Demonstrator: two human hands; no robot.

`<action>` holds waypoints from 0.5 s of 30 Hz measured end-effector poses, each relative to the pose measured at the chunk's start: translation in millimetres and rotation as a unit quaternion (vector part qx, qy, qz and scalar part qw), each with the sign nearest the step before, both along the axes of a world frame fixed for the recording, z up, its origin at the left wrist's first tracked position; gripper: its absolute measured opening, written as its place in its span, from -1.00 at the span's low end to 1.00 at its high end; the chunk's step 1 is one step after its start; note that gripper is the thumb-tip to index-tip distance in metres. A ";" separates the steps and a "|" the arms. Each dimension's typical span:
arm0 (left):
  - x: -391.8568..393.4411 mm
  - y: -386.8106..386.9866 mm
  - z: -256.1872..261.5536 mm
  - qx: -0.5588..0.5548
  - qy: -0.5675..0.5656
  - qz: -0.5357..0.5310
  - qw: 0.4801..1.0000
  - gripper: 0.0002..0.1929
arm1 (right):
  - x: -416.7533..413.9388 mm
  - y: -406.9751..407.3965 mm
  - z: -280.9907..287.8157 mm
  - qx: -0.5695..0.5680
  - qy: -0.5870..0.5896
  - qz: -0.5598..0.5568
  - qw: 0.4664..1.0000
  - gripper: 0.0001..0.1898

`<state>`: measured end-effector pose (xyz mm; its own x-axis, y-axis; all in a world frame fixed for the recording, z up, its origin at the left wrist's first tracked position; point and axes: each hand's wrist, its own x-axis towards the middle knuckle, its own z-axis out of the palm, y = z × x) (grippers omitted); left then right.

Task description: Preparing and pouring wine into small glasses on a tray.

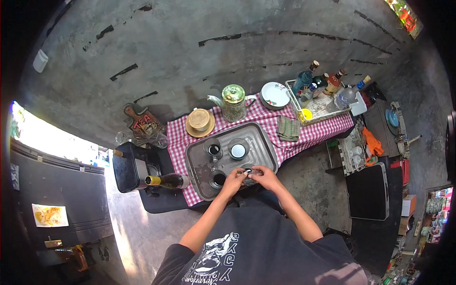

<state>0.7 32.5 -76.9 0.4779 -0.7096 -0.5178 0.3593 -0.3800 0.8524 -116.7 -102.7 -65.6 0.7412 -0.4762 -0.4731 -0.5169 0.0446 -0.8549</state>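
Observation:
Over the near edge of a brown serving tray, my left hand and my right hand meet at a small glass cup. Fingers of both hands touch its rim; a small pale thing shows at my left fingertips, too small to name. Just left of my left hand stands a glass cup of dark liquid. Another glass cup of dark liquid is farther back on the tray. Beside it is a glass vessel with a white round inside.
Behind the tray stand a lidded wooden-topped cup, a patterned metal teapot and stacked plates. A folded cloth and a basket of bottles are at the right. A dark bottle lies near the tray's left edge.

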 end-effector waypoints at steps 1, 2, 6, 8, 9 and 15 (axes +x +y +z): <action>-0.2 -0.1 2.0 0.000 0.005 0.002 1.000 -0.60 | -0.2 -0.4 -0.1 -0.001 0.001 0.001 1.000 -0.44; -0.3 -0.4 4.0 0.000 0.011 0.004 1.000 -0.60 | -0.3 -0.7 -0.3 0.011 -0.001 -0.003 1.000 -0.44; -1.1 -0.2 7.6 -0.007 0.025 0.012 1.000 -0.59 | 0.0 -0.6 -2.1 0.019 -0.009 -0.006 1.000 -0.43; -1.5 -0.4 10.9 -0.008 0.018 0.012 1.000 -0.60 | -0.8 -0.5 -0.8 0.021 -0.014 -0.008 1.000 -0.43; -1.1 -0.6 10.6 -0.008 0.017 0.013 1.000 -0.60 | -0.5 -0.9 -0.1 0.024 -0.019 -0.013 0.999 -0.42; 0.5 -0.2 10.4 -0.012 0.035 0.002 0.999 -0.61 | -1.2 -1.9 -3.5 0.033 -0.017 -0.014 0.999 -0.42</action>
<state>1.2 32.3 -66.5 0.4434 -0.7204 -0.5333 0.4197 -0.3588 0.8337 -117.9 -104.5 -69.1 0.7445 -0.4647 -0.4793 -0.4857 0.1155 -0.8664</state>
